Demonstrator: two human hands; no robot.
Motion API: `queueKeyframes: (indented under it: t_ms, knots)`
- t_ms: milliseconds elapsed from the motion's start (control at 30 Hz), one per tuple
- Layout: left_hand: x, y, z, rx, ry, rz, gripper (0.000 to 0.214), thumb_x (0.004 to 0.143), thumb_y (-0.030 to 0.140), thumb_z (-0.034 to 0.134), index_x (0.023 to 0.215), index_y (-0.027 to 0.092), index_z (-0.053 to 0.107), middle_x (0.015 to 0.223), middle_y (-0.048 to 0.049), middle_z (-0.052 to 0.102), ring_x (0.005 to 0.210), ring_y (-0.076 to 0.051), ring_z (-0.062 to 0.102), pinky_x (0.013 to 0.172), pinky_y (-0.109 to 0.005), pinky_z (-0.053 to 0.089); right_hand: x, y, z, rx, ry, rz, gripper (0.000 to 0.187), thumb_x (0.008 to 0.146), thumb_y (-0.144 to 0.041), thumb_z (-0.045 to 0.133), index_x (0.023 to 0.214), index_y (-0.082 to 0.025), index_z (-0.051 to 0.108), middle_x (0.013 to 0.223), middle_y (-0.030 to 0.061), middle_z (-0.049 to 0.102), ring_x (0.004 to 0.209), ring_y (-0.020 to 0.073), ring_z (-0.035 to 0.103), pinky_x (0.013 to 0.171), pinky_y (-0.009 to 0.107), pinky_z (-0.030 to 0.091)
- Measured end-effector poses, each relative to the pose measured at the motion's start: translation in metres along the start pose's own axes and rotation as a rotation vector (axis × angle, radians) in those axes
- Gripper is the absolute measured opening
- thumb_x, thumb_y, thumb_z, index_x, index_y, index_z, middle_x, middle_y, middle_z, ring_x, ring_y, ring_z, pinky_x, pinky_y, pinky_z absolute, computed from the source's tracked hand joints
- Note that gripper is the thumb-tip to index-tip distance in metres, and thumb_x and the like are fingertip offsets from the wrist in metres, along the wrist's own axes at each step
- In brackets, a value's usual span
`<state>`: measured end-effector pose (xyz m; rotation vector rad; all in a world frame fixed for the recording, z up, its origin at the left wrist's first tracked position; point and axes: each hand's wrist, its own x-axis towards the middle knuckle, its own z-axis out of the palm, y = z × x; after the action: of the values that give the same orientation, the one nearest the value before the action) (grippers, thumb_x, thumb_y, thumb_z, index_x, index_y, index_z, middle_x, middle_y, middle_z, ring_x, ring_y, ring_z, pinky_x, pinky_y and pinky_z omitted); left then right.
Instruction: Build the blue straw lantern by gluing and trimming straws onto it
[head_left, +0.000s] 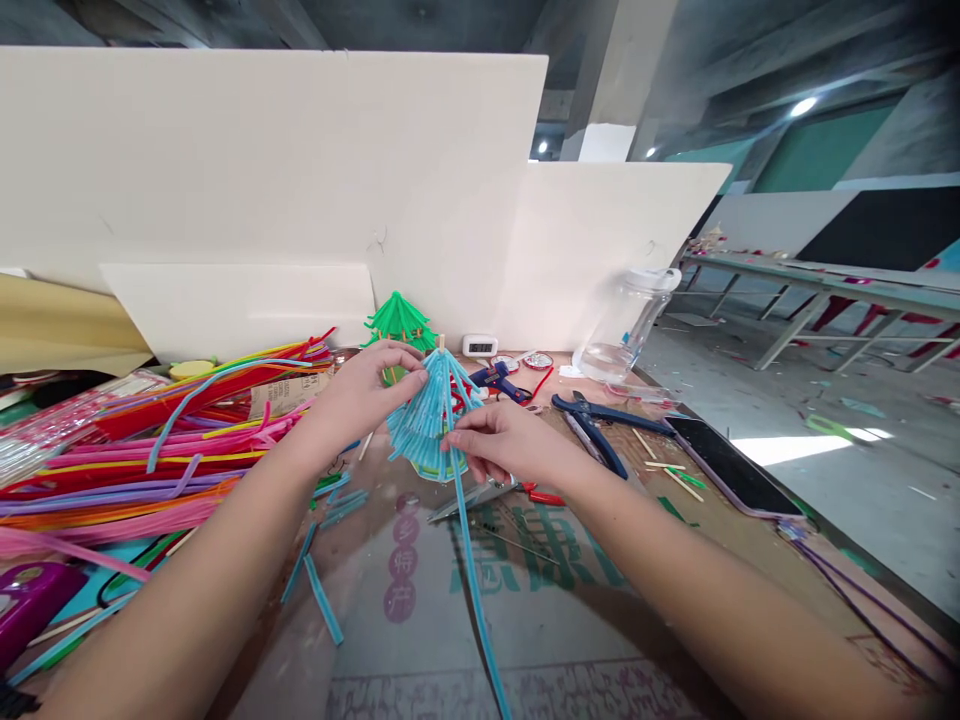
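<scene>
A small blue umbrella-shaped piece [426, 415] made of fuzzy pipe cleaners stands tilted above the cardboard-covered table [480, 620]. My left hand [367, 390] grips its top left side, fingers curled round it. My right hand [499, 440] pinches a long blue pipe cleaner [474, 570] at the umbrella's lower edge; the strand trails down toward me. A wooden stick pokes out of the umbrella's tip.
A heap of coloured pipe cleaners [150, 450] fills the left. A green umbrella piece [400, 322] stands behind. Blue pliers [600, 425], a glue gun [499, 380], a phone [724, 465], a clear jar [626, 325] and cut blue bits [322, 600] lie around. White boards [300, 170] wall the back.
</scene>
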<state>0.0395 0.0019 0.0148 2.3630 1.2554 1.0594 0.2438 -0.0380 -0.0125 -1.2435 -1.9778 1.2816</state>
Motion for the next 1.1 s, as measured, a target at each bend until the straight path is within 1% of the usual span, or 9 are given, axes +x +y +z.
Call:
queueKeyframes:
  t_ms: [167, 500, 600, 700, 767, 833, 933, 967, 1100]
  knots:
    - [0.0, -0.002, 0.0, -0.003, -0.007, 0.018, 0.025, 0.086, 0.042, 0.052, 0.082, 0.021, 0.064, 0.111, -0.0038, 0.064, 0.102, -0.02, 0.059, 0.098, -0.035, 0.043, 0.003, 0.002, 0.007, 0.144, -0.029, -0.01, 0.024, 0.086, -0.038, 0.054, 0.08, -0.016, 0.062, 0.048, -0.0059, 0.056, 0.034, 0.0058, 0.039, 0.036, 0.018, 0.032]
    - [-0.001, 0.002, -0.001, 0.023, -0.02, 0.024, 0.025, 0.087, 0.041, 0.051, 0.081, 0.021, 0.064, 0.111, -0.0028, 0.063, 0.101, -0.019, 0.059, 0.097, -0.034, 0.042, 0.007, 0.002, 0.012, 0.133, 0.022, 0.021, 0.022, 0.087, -0.033, 0.053, 0.076, -0.017, 0.062, 0.045, -0.0066, 0.054, 0.033, 0.0061, 0.039, 0.036, 0.018, 0.031]
    - [-0.002, 0.001, -0.001, 0.023, -0.021, 0.034, 0.026, 0.087, 0.042, 0.051, 0.081, 0.021, 0.064, 0.111, -0.0029, 0.063, 0.101, -0.019, 0.059, 0.096, -0.034, 0.042, 0.006, 0.001, 0.013, 0.107, 0.025, 0.026, 0.023, 0.087, -0.034, 0.052, 0.076, -0.017, 0.062, 0.046, -0.0062, 0.055, 0.034, 0.0061, 0.038, 0.036, 0.019, 0.03]
    - [-0.001, -0.002, 0.0, 0.005, -0.017, 0.045, 0.026, 0.087, 0.043, 0.051, 0.082, 0.021, 0.064, 0.111, -0.0034, 0.063, 0.103, -0.02, 0.059, 0.097, -0.034, 0.042, 0.001, -0.002, 0.01, -0.045, 0.056, 0.009, 0.031, 0.087, -0.04, 0.052, 0.068, -0.017, 0.061, 0.047, -0.0041, 0.057, 0.036, 0.0072, 0.042, 0.04, 0.02, 0.032]
    - [0.0, -0.005, 0.001, -0.011, -0.009, 0.052, 0.026, 0.088, 0.043, 0.05, 0.084, 0.021, 0.064, 0.11, -0.0037, 0.063, 0.103, -0.019, 0.059, 0.098, -0.034, 0.041, -0.004, -0.005, 0.004, -0.232, 0.131, -0.034, 0.039, 0.088, -0.046, 0.051, 0.062, -0.017, 0.061, 0.047, -0.0025, 0.057, 0.041, 0.0088, 0.046, 0.043, 0.022, 0.033]
    - [0.001, -0.007, 0.003, -0.021, -0.009, 0.062, 0.027, 0.089, 0.043, 0.048, 0.087, 0.021, 0.063, 0.11, -0.0041, 0.063, 0.103, -0.02, 0.058, 0.098, -0.035, 0.041, -0.01, -0.009, -0.003, -0.398, 0.278, -0.126, 0.04, 0.087, -0.048, 0.052, 0.063, -0.018, 0.064, 0.05, -0.0017, 0.057, 0.047, 0.0104, 0.049, 0.047, 0.023, 0.033]
    - [0.002, -0.007, 0.006, -0.041, -0.018, 0.076, 0.028, 0.089, 0.044, 0.048, 0.088, 0.021, 0.063, 0.11, -0.0046, 0.063, 0.104, -0.02, 0.058, 0.098, -0.037, 0.042, -0.013, -0.011, -0.012, -0.469, 0.548, -0.327, 0.025, 0.089, -0.039, 0.054, 0.083, -0.02, 0.069, 0.067, -0.0006, 0.064, 0.06, 0.0119, 0.054, 0.056, 0.024, 0.038]
    - [0.001, -0.007, 0.007, -0.049, -0.02, 0.079, 0.028, 0.089, 0.044, 0.048, 0.087, 0.021, 0.063, 0.111, -0.0046, 0.063, 0.104, -0.02, 0.058, 0.098, -0.037, 0.042, -0.012, -0.009, -0.014, -0.477, 0.611, -0.393, 0.02, 0.09, -0.034, 0.054, 0.091, -0.021, 0.069, 0.075, 0.0005, 0.066, 0.066, 0.0127, 0.057, 0.06, 0.025, 0.04]
    - [0.0, -0.002, 0.01, -0.086, -0.018, 0.099, 0.025, 0.089, 0.042, 0.049, 0.087, 0.021, 0.062, 0.113, -0.0046, 0.062, 0.105, -0.02, 0.057, 0.097, -0.037, 0.043, -0.006, -0.001, -0.012, -0.623, 0.729, -0.609, 0.019, 0.09, -0.027, 0.057, 0.105, -0.021, 0.067, 0.101, 0.0068, 0.067, 0.095, 0.0189, 0.059, 0.083, 0.032, 0.044]
